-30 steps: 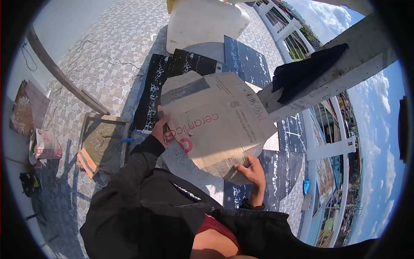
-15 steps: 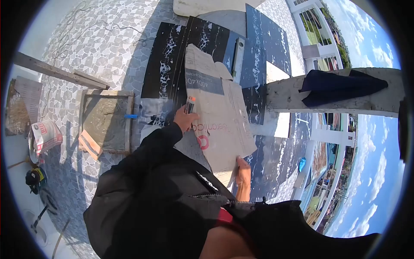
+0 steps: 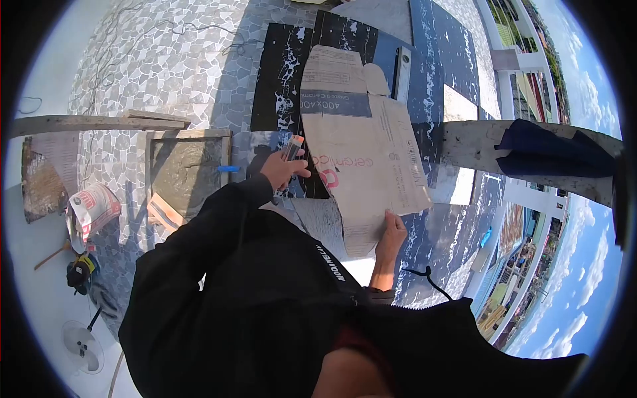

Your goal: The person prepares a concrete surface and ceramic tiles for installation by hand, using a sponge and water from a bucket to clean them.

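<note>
A flattened cardboard tile box (image 3: 368,146), printed with "400x400" and a red logo, lies in front of me over dark marble-patterned tiles (image 3: 279,86). My right hand (image 3: 391,235) grips its near right edge, thumb on top. Left of the cardboard, my left hand (image 3: 284,171) holds a short grey tool with an orange end (image 3: 294,146), like a utility knife. Some of its fingers stretch toward the cardboard's left edge, close to the red logo.
A wooden-framed tray of wet cement (image 3: 189,166) stands left, with a blue-handled tool (image 3: 229,169) at its rim. A cement sack (image 3: 94,207) lies farther left. To the right, a concrete beam (image 3: 464,146) carries a dark cloth (image 3: 554,149). A long level (image 3: 402,76) rests on tiles behind.
My view has shifted, so the scene sits farther right. My left hand has come off the cardboard's left edge, still holding the grey tool. My right hand keeps its grip.
</note>
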`<state>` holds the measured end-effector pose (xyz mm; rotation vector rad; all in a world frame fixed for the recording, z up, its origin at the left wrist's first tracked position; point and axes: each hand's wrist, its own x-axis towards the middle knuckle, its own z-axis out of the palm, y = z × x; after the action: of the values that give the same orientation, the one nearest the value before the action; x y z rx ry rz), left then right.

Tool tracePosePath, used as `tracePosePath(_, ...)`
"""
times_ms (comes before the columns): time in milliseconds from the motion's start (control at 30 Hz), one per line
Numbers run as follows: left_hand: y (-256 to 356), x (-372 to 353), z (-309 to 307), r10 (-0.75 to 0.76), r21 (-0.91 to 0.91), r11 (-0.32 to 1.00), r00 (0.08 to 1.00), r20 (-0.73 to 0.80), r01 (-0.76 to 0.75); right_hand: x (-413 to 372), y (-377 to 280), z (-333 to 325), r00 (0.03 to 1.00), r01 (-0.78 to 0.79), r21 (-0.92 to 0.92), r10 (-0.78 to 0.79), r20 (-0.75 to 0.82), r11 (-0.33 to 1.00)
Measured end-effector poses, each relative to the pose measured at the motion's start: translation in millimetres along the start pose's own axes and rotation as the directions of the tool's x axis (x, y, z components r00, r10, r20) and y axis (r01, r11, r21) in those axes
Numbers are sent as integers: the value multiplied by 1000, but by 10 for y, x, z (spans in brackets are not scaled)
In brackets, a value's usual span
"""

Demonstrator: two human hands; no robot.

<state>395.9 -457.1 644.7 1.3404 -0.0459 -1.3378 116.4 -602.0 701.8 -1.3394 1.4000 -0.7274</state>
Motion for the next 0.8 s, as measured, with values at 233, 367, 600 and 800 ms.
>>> tracePosePath(233,-29,-882,-569,-8,-114,993,985,-175,-12,45,288,245,968,-221,209,188,167,953)
tracePosePath(367,-23,-1058,-931,-56,-199,980,953,-299,-5,-26,423,543,957,-272,353,213,198,895)
tracePosePath(600,341,-605,-1174,-96,-132,989,969,-228,67,-132,285,1146,981,-191,534,184,66,824)
tracePosePath(800,1165,591,-1642,-67,38,997,997,-40,69,-55,-57,1718,969,-25,391,119,-216,920)
